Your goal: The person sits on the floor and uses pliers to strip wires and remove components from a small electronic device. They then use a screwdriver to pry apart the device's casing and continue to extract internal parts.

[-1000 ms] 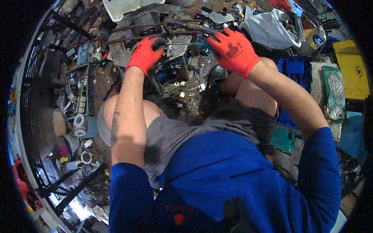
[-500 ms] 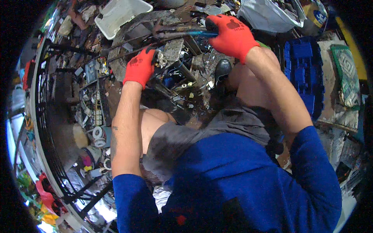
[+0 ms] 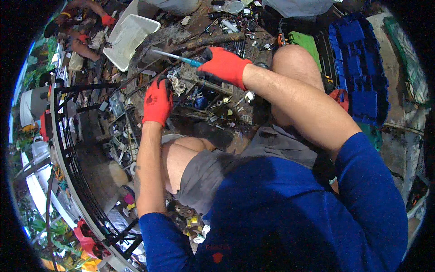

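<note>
My right hand (image 3: 224,67), in a red glove with dark fingertips, is closed round the blue handle of a screwdriver (image 3: 186,60). Its metal shaft points left, toward a pale flat piece. My left hand (image 3: 158,100), in a matching glove, is curled with its dark fingertips at the edge of a cluttered work surface; what it grips, if anything, is hidden. Just right of those fingers is a crumpled pale scrap (image 3: 177,86). Beyond the screwdriver a brown stick-like length (image 3: 215,41) lies across the clutter.
Another person's red-gloved hand (image 3: 108,20) shows at the far left, near a white plastic bin (image 3: 131,41). A blue moulded case (image 3: 358,68) lies open at right, beside a green panel (image 3: 304,51). A black metal rack (image 3: 68,149) runs along the left. Small scraps cover the ground.
My right hand has moved left and nearer, and the screwdriver's shaft now shows plainly. My left hand has shifted slightly nearer and left. The view has turned, bringing another person into sight.
</note>
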`<state>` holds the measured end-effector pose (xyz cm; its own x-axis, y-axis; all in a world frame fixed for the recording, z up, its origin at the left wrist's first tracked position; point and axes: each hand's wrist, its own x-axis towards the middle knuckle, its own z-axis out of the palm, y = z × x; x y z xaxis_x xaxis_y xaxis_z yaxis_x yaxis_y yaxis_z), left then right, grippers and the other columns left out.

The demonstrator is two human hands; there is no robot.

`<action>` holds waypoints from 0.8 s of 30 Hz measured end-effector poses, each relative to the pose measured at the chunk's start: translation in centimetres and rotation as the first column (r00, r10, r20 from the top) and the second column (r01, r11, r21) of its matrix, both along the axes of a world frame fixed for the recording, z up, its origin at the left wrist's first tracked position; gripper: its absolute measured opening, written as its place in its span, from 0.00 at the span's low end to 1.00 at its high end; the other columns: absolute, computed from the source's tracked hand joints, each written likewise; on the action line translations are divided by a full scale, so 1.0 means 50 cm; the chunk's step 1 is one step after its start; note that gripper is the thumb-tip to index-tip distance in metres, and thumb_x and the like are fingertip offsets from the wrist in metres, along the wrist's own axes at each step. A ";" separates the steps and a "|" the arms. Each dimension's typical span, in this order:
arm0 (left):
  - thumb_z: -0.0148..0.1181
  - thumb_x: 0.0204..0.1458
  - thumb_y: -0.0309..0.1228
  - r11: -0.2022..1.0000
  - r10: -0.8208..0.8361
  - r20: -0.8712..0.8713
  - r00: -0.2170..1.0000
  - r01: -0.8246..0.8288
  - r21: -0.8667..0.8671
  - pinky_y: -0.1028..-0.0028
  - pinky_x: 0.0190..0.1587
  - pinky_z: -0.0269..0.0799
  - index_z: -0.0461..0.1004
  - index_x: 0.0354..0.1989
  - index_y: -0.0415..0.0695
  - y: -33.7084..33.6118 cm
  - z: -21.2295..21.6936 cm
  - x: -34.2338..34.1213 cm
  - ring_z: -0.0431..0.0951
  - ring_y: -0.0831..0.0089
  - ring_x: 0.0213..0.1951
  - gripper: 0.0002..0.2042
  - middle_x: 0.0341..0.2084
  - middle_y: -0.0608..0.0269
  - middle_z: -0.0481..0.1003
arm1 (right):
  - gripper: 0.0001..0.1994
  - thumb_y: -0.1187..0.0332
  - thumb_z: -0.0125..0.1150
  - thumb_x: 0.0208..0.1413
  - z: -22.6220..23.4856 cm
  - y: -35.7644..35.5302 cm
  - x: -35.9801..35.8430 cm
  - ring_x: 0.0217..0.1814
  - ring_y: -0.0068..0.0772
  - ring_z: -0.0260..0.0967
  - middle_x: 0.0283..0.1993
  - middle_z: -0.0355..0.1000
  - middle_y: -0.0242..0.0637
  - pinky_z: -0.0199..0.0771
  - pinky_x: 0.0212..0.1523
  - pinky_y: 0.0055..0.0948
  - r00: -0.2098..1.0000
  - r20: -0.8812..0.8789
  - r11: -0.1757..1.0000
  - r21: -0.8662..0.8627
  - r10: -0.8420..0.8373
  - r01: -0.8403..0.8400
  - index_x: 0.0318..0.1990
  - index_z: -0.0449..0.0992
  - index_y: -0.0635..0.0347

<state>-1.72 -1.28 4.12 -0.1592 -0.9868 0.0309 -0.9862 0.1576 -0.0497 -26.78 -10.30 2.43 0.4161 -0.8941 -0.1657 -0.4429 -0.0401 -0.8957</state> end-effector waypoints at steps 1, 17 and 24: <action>0.60 0.51 0.28 0.999 0.038 -0.086 0.996 -0.038 0.009 0.57 0.58 0.68 0.68 0.56 0.38 0.006 0.003 -0.008 0.70 0.43 0.56 0.22 0.58 0.42 0.67 | 0.31 0.53 0.67 0.45 0.009 0.004 -0.005 0.50 0.50 0.75 0.49 0.75 0.56 0.73 0.51 0.38 0.997 -0.013 0.994 0.079 0.077 -0.076 0.51 0.72 0.69; 0.61 0.49 0.30 0.995 0.074 0.109 0.991 -0.066 -0.078 0.56 0.54 0.71 0.69 0.49 0.39 0.003 -0.012 -0.011 0.72 0.44 0.53 0.19 0.56 0.42 0.68 | 0.34 0.52 0.66 0.46 -0.025 0.031 0.068 0.53 0.51 0.74 0.51 0.73 0.61 0.71 0.53 0.40 0.998 0.026 0.975 0.214 0.057 -0.061 0.53 0.70 0.74; 0.61 0.51 0.31 0.999 0.049 -0.003 0.999 -0.049 -0.001 0.56 0.58 0.69 0.68 0.55 0.37 -0.003 0.006 -0.013 0.70 0.43 0.56 0.22 0.59 0.38 0.65 | 0.36 0.54 0.59 0.51 -0.043 0.036 0.122 0.60 0.55 0.70 0.58 0.69 0.59 0.70 0.58 0.43 0.992 0.044 0.936 0.331 0.115 -0.123 0.62 0.61 0.71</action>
